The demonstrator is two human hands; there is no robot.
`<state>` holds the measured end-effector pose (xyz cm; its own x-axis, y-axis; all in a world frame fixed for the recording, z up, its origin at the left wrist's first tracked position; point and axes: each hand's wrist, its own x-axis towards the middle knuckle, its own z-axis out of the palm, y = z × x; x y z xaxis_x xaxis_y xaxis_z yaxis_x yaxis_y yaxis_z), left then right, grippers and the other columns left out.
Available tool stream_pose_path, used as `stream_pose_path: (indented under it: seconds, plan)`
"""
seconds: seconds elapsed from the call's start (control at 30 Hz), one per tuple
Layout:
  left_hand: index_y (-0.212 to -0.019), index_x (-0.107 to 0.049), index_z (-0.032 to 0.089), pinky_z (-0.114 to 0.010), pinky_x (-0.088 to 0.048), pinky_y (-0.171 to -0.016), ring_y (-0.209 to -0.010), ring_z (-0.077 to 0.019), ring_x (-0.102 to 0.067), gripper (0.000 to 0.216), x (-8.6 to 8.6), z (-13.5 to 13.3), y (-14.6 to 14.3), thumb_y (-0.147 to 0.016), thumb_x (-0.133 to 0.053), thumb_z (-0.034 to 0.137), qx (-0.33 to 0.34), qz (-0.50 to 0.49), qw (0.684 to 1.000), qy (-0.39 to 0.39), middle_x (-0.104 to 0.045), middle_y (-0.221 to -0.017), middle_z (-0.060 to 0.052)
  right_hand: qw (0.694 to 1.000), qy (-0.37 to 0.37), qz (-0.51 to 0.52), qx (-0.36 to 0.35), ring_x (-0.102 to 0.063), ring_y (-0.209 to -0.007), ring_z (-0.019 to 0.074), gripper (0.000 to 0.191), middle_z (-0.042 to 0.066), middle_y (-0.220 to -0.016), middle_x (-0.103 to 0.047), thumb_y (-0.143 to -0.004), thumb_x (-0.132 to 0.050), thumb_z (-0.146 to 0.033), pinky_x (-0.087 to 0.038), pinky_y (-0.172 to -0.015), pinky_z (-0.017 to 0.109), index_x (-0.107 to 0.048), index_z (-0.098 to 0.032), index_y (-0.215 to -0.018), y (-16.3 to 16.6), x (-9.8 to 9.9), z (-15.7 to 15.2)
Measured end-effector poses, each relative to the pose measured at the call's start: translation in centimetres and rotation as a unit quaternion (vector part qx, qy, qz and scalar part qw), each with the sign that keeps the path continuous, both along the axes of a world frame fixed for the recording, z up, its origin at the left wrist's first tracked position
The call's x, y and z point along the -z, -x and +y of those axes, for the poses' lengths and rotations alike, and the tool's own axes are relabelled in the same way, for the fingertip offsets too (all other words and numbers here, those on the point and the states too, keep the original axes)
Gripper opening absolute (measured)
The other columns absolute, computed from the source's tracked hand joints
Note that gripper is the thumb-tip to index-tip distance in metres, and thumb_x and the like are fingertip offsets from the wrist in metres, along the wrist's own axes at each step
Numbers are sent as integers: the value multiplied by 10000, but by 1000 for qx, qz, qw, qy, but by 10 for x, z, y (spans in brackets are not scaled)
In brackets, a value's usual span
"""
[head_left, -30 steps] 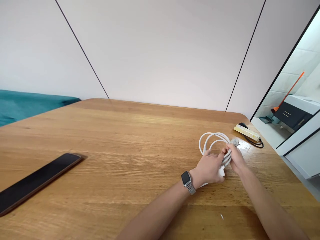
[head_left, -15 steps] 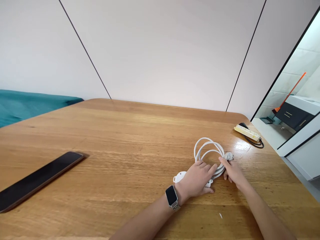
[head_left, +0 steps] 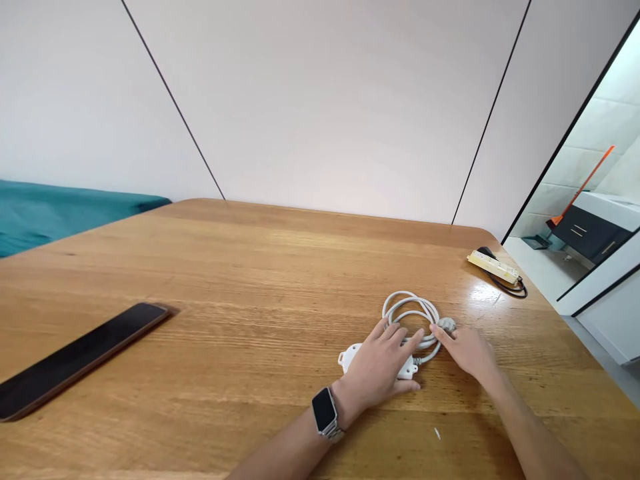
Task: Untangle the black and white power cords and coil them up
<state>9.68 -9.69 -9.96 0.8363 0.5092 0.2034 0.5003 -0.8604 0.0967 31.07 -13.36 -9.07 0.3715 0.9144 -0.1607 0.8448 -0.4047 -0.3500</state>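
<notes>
A white power strip [head_left: 350, 355] with its white cord coiled in loops [head_left: 410, 308] lies on the wooden table [head_left: 250, 267]. My left hand [head_left: 380, 363], a smartwatch on its wrist, rests flat over the strip and the cord with fingers stretched out. My right hand [head_left: 465, 347] lies beside the coil, fingers extended, its fingertips touching the grey plug [head_left: 447, 325] at the cord's end. Neither hand grips anything.
A dark phone [head_left: 75, 360] lies face up at the table's left. A yellowish power strip with a black cable [head_left: 495, 267] sits at the far right corner. A small white scrap [head_left: 437, 433] lies near the front edge. Teal cushion at left.
The coiled cord, held up between both hands a second ago, has come down toward me onto the table. Both hands have opened and now lie flat on it.
</notes>
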Motion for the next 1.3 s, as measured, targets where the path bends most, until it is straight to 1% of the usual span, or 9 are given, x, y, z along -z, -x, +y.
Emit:
stream_pose_path:
  seconds: [0.1,0.17,0.3,0.4,0.57,0.73,0.83,1.0,1.3]
  plan:
    - [-1447,-402,246,-520,-339,-1102,-1227,-328,-513,851,0,1,1,-744,-706,619,9,-13,1000,0,-570,-1305,-129,996,-76,-43,29,-637,-621,265,707,121,-617,-674,-876,-283,-762,-338,-546,318,-562,-237,-495,-4,-1,-2]
    - [-1434,-420,246,-530,-317,-1120,-1251,-329,-498,826,0,1,2,-751,-704,612,8,-15,1000,0,-557,-1330,-132,983,-170,-55,39,-624,-614,245,672,98,-603,-659,-906,-292,-713,-368,-562,322,-595,-230,-551,-7,2,-2]
    - [-1431,-420,230,-535,-302,-1131,-1290,-344,-467,854,0,2,3,-725,-744,583,12,-15,1000,-7,-519,-1392,-150,927,-365,-49,-73,-637,-1013,284,456,127,-1061,-712,-923,-445,-564,-475,-853,397,-689,-194,-1031,-6,15,1]
    - [-1408,-442,215,-534,-326,-1114,-1305,-359,-450,857,0,2,3,-704,-759,587,8,-15,1000,-13,-503,-1411,-162,918,-351,-34,-183,-539,-1222,294,386,119,-1298,-631,-941,-484,-456,-419,-1019,464,-660,-216,-1187,2,26,4]
    - [-1394,-453,193,-488,-412,-1041,-1169,-330,-552,846,-5,2,2,-710,-758,585,-3,11,1000,14,-598,-1286,-132,925,-296,26,-238,-555,-1200,264,298,94,-1233,-668,-961,-473,-338,-434,-1026,460,-743,-240,-880,10,35,6]
    - [-1378,-472,170,-457,-429,-1032,-1169,-315,-561,799,-6,3,3,-745,-730,583,20,30,999,34,-604,-1289,-130,920,-309,65,-233,-584,-1164,266,223,102,-1181,-681,-909,-543,-297,-455,-1001,463,-728,-233,-801,5,38,9]
    - [-1401,-452,190,-461,-392,-1075,-1248,-327,-511,824,-3,4,3,-734,-743,577,25,14,999,23,-573,-1332,-134,913,-336,71,-220,-595,-1150,275,180,113,-1185,-674,-874,-590,-319,-458,-1009,470,-723,-224,-949,3,42,12]
    - [-1394,-455,199,-475,-378,-1076,-1255,-338,-486,838,-1,3,4,-705,-768,561,20,-7,1000,13,-558,-1318,-138,905,-389,85,-151,-539,-1243,288,394,132,-1309,-595,-884,-573,-428,-434,-1060,480,-623,-208,-1208,2,46,14]
    - [-1293,-533,201,-411,-469,-887,-990,-291,-587,682,-11,8,8,-747,-730,560,36,46,997,40,-616,-1064,-103,889,-414,180,-78,-580,-1156,282,373,136,-1192,-649,-896,-526,-513,-447,-1015,486,-653,-199,-1054,2,46,18]
